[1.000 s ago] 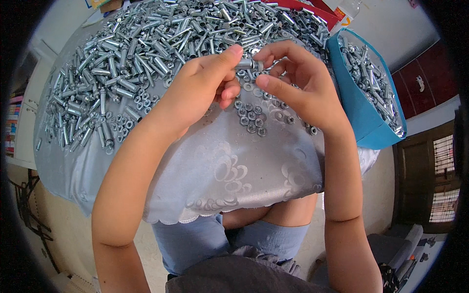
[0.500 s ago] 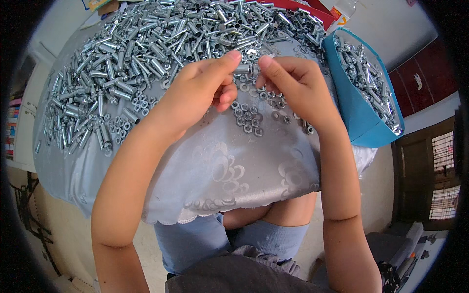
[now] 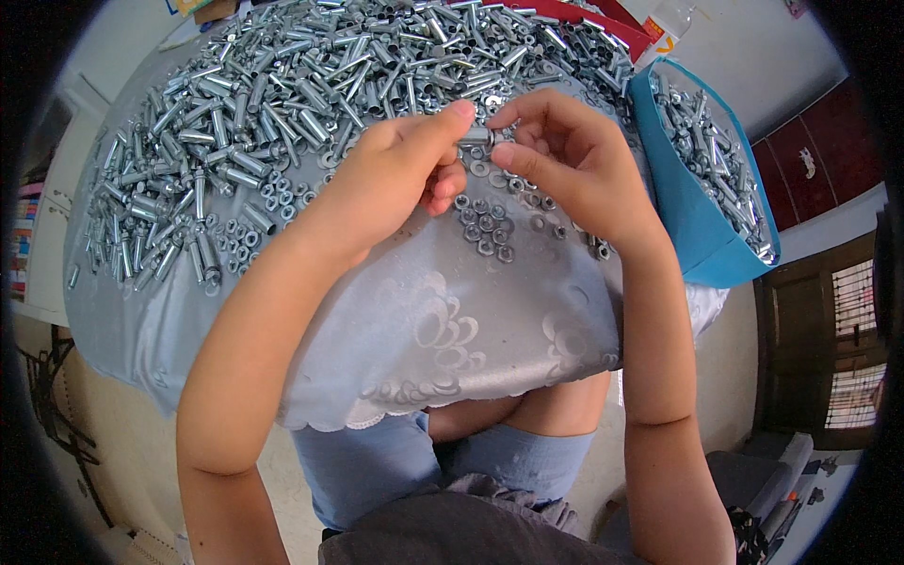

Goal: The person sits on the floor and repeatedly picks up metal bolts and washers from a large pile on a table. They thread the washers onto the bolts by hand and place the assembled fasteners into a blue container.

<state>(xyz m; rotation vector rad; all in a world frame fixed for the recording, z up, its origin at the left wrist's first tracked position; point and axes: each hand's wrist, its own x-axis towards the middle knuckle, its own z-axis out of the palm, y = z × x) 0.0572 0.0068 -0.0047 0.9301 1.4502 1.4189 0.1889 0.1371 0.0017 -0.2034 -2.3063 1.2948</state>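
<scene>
Between the thumb and bent fingers of my left hand [image 3: 400,179] is a silver expansion bolt [image 3: 477,137], lying sideways and pointing right. My right hand [image 3: 574,160] has its thumb and forefinger at the bolt's right end, one below and one above it. The fingers partly cover that end, so any nut or washer there is hard to make out. Just below the hands, loose hex nuts [image 3: 485,228] form a small cluster on the tablecloth, with flat washers [image 3: 480,169] above them.
A large heap of metal sleeves and bolts [image 3: 282,94] spreads over the far and left parts of the table. More nuts [image 3: 243,240] lie at left. A blue fabric bin [image 3: 702,212] full of bolts stands at right. Behind are a red tray [image 3: 617,24] and a plastic bottle [image 3: 667,26].
My right thumb has moved down and the forefinger up around the bolt's end, spreading apart. My left hand keeps its hold, almost in the same place.
</scene>
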